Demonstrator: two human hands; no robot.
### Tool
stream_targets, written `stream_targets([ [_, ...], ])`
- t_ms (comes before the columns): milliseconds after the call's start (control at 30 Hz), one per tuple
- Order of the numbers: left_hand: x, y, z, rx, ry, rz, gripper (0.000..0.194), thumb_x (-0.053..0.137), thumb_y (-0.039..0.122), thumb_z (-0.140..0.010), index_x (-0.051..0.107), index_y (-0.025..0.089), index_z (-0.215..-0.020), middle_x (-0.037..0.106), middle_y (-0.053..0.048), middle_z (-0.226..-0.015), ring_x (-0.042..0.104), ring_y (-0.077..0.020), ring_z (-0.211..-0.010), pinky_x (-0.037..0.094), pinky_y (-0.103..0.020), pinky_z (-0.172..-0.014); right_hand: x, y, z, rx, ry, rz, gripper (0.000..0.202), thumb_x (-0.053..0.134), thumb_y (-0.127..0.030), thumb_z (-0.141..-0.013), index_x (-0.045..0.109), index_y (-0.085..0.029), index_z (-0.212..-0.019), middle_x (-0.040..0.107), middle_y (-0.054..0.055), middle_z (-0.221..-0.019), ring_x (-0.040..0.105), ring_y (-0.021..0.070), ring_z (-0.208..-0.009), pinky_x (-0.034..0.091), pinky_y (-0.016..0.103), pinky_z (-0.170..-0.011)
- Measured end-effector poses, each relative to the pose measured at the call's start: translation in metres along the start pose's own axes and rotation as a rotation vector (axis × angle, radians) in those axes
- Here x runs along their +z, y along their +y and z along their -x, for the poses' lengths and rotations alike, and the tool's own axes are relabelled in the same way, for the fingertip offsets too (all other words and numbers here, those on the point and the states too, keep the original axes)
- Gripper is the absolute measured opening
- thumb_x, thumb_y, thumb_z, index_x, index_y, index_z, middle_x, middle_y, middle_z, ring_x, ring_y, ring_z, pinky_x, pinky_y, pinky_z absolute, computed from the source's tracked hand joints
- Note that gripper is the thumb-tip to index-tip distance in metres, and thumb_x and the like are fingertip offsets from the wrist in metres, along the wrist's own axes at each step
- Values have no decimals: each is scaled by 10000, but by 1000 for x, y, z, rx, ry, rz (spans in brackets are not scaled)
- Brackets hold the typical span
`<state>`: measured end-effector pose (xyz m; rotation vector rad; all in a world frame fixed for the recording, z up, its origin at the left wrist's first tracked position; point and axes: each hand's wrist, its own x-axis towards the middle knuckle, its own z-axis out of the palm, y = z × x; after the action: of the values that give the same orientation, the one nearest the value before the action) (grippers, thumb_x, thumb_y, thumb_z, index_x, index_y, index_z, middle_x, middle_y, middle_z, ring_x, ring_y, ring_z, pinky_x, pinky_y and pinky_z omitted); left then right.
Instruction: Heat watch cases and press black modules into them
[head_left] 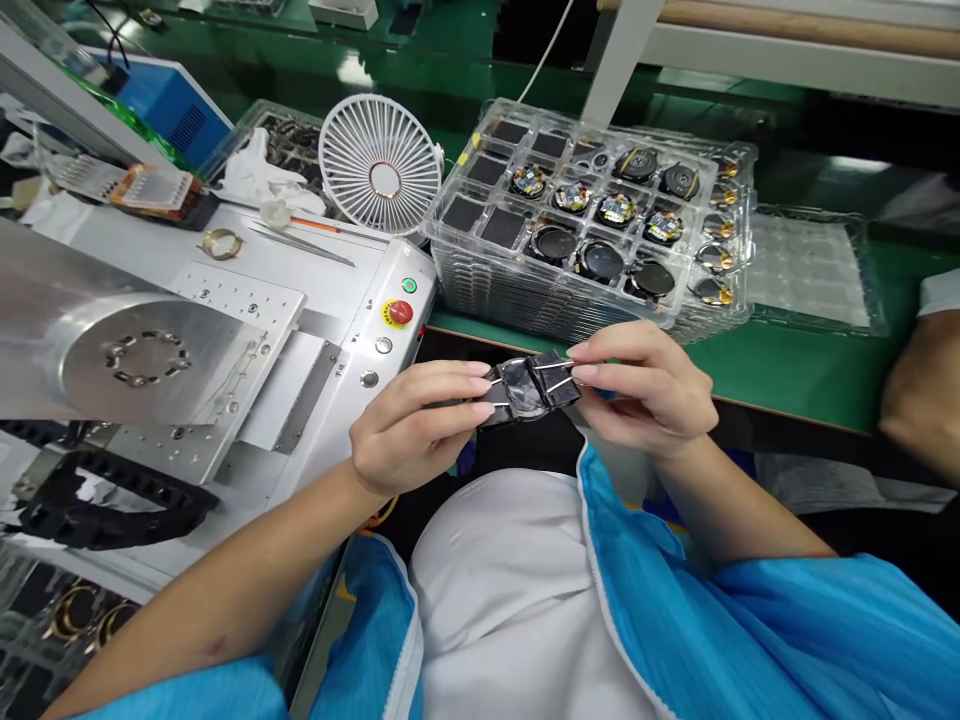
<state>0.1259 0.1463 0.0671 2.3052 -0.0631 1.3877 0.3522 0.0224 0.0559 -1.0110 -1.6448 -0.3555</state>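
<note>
A small black part [526, 388] with a rounded middle and thin metal clips or pins across both ends is held up in front of my body. My left hand [424, 420] pinches its left end between thumb and fingers. At the other end, the fingertips of my right hand [645, 385] grip the part beside two thin metal strips. Just beyond my hands stands a stack of clear plastic trays [517, 318], whose top tray holds round watch-like modules [600, 260] and dark square pieces [461, 213].
To the left is a white machine with a red emergency button [397, 313] and a metal plate [232, 310]. Behind it stand a white fan [381, 165], tweezers [307, 245] and a gold ring [221, 243]. Another person's arm [922, 380] is at the right edge.
</note>
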Motion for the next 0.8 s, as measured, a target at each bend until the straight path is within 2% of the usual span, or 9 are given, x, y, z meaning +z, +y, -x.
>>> stream_targets([
  [67,-1,1,1,25,8,-41,193,757,45,-871,721,183,-1002,787,-36,-1079,795,-171,-1078,702,-303,-921,0,-2,-2,-36,25,30,284,765,1,-814,748,-180,-1032,802,93,-948,747,222,-791,630,364,-650],
  [233,-3,2,5,63,-20,-83,159,759,68,-883,727,196,-970,763,-15,-1042,779,-152,-1059,700,-312,-960,-3,-5,1,-61,38,76,200,760,-60,-859,718,-241,-931,774,53,-921,723,207,-748,631,353,-583],
  [367,-2,2,6,77,-1,-83,121,757,96,-901,730,200,-956,766,-3,-1021,773,-136,-1040,695,-297,-965,-5,-6,4,-42,19,79,228,753,-58,-859,721,-271,-934,767,55,-947,724,223,-780,645,374,-579],
  [600,0,2,8,79,10,-109,127,755,96,-905,725,215,-939,774,14,-1012,773,-129,-1027,697,-299,-972,-5,-4,0,-91,9,73,203,730,-41,-860,716,-231,-929,752,74,-934,716,214,-772,649,363,-570],
  [800,-1,1,8,86,6,-83,104,754,104,-909,727,198,-946,772,0,-1015,772,-134,-1058,685,-293,-999,-6,-2,3,-75,8,107,233,737,-88,-872,726,-298,-973,769,43,-958,724,224,-766,647,373,-556],
])
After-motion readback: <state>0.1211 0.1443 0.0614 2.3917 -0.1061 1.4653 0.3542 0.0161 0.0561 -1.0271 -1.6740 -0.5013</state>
